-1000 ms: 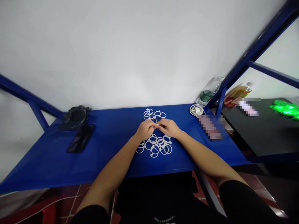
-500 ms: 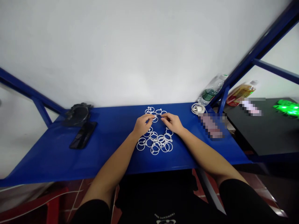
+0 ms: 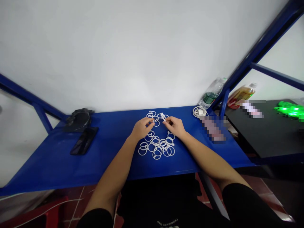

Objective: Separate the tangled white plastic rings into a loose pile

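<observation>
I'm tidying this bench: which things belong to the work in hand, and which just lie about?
In hand: rings, left hand, right hand.
Lying about: phone, black bundle, cable, clear bottle, yellow bottle.

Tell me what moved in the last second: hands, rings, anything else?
Both hands moved away from the body. A second ago their fingertips met on one ring over the near ring pile; now the left hand and right hand are apart, fingertips at the far rings. Grip unclear. The pile, phone and cable stayed put.
</observation>
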### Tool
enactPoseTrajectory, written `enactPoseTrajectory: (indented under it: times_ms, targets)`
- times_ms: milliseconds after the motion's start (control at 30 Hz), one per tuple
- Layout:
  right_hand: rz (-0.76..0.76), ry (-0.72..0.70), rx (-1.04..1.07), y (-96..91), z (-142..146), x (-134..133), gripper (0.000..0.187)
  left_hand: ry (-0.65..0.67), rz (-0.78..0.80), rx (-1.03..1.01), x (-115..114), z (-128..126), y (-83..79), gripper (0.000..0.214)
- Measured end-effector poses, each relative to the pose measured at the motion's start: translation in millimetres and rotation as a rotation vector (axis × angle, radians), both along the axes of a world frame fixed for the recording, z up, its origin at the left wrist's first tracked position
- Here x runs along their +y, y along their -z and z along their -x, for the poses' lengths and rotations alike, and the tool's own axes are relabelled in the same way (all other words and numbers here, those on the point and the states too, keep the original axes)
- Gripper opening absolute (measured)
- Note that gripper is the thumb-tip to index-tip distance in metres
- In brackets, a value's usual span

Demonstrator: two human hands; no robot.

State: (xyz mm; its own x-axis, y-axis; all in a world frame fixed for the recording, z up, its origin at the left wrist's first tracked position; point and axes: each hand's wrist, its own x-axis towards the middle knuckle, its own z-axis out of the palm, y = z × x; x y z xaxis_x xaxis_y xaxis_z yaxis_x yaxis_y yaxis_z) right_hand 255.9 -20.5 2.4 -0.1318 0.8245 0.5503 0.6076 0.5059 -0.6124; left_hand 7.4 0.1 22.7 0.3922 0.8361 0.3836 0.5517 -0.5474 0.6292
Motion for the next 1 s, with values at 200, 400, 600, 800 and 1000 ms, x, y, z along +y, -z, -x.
enactPoseTrajectory:
  times_ms: [200,400,600,800,1000]
  targets:
    - [0.130,0.043,-0.115,4.0,-2,10,0.027,0.029,0.301,0.341,8,25,-4.9,0.026]
    - [0.144,-0.068,-0.069,2.9,-2,8,0.021,0.072,0.286,0.364,8,23,1.4,0.010]
    - [0.121,-0.241,-0.095,-8.3,6,-6,0.026,0.081,0.112,0.152,0,8,-2.3,0.012]
    - [0.082,-0.313,-0.134,-10.7,13,-14,0.018,0.054,-0.014,-0.091,-10,-11,2.4,0.015]
    - [0.075,-0.290,-0.095,-8.4,11,-12,0.012,0.038,-0.001,-0.288,-10,-15,7.2,0.026]
